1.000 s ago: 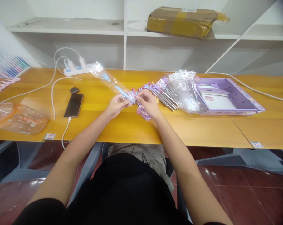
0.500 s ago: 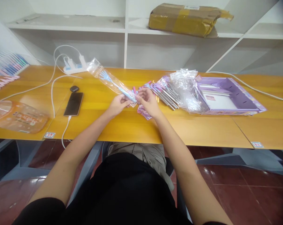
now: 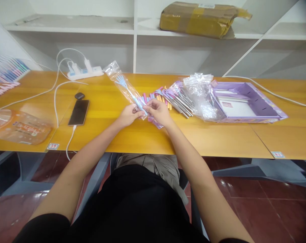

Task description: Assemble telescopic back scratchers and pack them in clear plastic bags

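A light-blue back scratcher (image 3: 129, 90) with a hand-shaped head lies inside a long clear plastic bag (image 3: 113, 69), slanting up and to the left. My left hand (image 3: 129, 115) pinches the bag's lower left edge near the handle. On the other side, the fingers of my right hand (image 3: 158, 111) are closed on the bag's lower end by the handle tip. Just beyond that hand several more back scratchers (image 3: 179, 103), with metal rods and coloured handles, lie in a pile. A small pink-purple packet (image 3: 155, 122) is partly hidden under my right hand.
Clear plastic bags (image 3: 200, 98) are heaped against a purple open box (image 3: 266, 101) at right. Left of my hands lie a phone (image 3: 79, 112) on a cable, a dark earbud case (image 3: 79, 96), an orange bag (image 3: 28, 128) and a power strip (image 3: 95, 72). Shelves stand behind.
The bagged back scratcher has swung a little steeper, its upper end shifting right. My hands keep hold of its lower end, the right one slightly lower. The pile behind shows more.
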`<state>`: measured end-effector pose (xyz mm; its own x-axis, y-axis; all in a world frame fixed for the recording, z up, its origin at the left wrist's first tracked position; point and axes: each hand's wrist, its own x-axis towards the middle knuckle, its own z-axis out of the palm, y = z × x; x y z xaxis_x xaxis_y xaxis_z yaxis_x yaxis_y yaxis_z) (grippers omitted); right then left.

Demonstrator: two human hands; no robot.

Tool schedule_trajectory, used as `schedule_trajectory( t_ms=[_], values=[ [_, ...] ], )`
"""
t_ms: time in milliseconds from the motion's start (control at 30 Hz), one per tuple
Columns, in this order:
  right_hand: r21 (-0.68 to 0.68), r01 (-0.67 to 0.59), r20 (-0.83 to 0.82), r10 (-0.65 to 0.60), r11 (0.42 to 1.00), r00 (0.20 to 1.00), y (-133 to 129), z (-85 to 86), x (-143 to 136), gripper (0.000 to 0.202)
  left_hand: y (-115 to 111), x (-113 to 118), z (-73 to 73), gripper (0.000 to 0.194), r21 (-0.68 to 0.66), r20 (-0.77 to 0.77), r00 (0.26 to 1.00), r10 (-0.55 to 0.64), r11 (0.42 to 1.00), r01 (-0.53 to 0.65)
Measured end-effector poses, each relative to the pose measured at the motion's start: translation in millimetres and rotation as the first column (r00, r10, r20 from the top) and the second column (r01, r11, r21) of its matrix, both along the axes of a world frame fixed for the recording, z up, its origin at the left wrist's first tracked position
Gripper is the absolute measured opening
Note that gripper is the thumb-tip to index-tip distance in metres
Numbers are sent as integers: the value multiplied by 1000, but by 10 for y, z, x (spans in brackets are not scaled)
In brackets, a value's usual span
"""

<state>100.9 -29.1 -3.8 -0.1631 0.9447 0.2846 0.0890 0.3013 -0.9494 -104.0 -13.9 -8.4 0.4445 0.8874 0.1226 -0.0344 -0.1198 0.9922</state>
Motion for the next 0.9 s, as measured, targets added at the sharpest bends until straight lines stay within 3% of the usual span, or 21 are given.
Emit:
schedule_trajectory(
  t_ms=[233, 433, 533, 633, 700, 767, 900],
  values=[
    [52, 66, 56, -69, 996, 996, 16, 5, 11, 60, -50, -10, 62, 38, -31, -7, 1000, -29, 999, 29],
    [-82, 41, -16, -43, 996, 999, 19, 22, 21, 73, -162, -31, 109, 19, 2, -188, 941, -281, 958, 287],
    [-136, 11, -49, -17, 991, 999, -6, 57, 24, 71, -176, -19, 64, 22, -13, -294, 909, -296, 952, 306],
    [-189, -94, -67, 83, 977, 994, -50, 99, 12, 69, -129, -4, 5, 32, -86, -248, 957, -151, 987, 133],
    [-220, -194, -62, 185, 956, 981, -92, 123, -12, 67, -82, -2, -7, 34, -75, -111, 993, 37, 996, -46],
    [-232, -284, -48, 281, 930, 959, -140, 140, -47, 64, -39, -8, 15, 31, -61, 47, 982, 183, 982, -180],
    [-266, -405, 25, 426, 875, 904, -193, 167, -64, 57, 3, -16, 91, 23, -159, 185, 944, 273, 956, -245]
  ],
)
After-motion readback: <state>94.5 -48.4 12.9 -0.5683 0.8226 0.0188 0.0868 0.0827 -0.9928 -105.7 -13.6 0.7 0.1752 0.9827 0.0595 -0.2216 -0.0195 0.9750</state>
